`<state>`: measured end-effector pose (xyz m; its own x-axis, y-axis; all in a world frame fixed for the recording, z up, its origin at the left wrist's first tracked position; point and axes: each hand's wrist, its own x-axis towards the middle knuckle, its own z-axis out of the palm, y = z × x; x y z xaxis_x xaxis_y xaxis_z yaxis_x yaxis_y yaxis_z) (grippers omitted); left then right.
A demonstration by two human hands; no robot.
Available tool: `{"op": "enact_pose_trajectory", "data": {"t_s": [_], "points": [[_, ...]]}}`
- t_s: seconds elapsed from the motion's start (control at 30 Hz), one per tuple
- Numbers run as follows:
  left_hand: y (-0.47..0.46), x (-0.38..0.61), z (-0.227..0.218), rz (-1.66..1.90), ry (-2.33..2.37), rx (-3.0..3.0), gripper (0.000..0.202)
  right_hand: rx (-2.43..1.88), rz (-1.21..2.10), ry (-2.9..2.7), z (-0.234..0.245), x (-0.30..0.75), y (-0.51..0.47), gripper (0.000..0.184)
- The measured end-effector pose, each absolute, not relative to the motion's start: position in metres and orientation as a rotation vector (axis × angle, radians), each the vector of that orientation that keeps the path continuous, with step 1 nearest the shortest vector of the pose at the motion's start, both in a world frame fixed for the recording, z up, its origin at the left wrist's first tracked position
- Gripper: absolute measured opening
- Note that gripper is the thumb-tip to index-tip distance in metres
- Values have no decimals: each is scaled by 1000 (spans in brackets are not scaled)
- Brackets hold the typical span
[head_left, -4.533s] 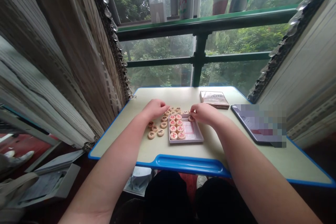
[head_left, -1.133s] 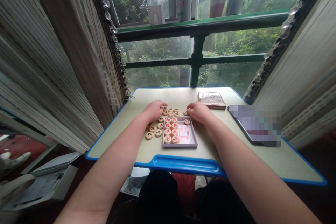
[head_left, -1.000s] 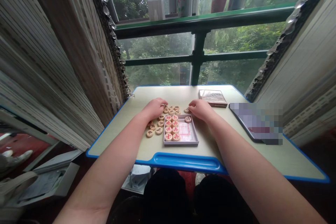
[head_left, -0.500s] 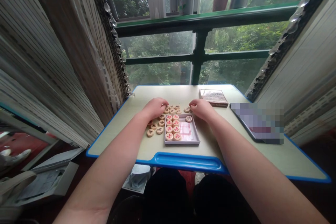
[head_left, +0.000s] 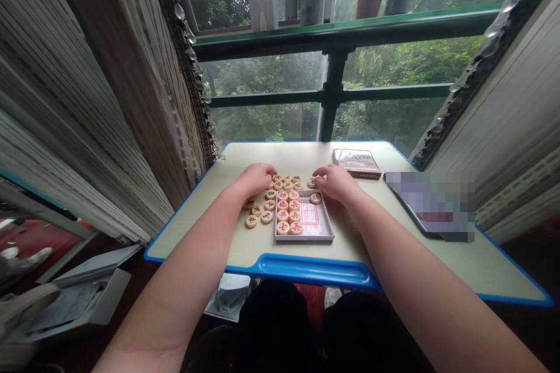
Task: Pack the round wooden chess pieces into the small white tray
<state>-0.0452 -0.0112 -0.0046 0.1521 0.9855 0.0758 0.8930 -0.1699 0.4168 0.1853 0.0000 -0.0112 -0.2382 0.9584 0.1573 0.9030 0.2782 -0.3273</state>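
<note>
Left grip (head_left: 256, 178) curled over loose pieces (head_left: 286, 179) mid-frame, right grip (head_left: 335, 182) bent at one by the box (head_left: 322, 225) top edge; can't tell if either holds one. Risk: a wrist clips the packed rows (head_left: 289, 213), pieces skid off the desk (head_left: 394, 233).

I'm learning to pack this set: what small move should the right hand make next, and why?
Probably drop the loose piece by the right hand into the tray, next to the lone piece; that half is mostly bare.
</note>
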Motion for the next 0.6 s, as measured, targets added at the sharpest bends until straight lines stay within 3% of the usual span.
{"op": "enact_pose_trajectory", "data": {"t_s": [0.2,0.37,0.6], "points": [[-10,-49,-5,523,1933,2013,48,-1653,275,-2217,-8,182,-4,32],[-11,-46,-5,517,1859,2011,46,-1353,314,-2425,-8,170,-11,32],[-14,-41,-2,519,1821,2075,38,-1473,186,-2438,-9,173,-10,34]]}}
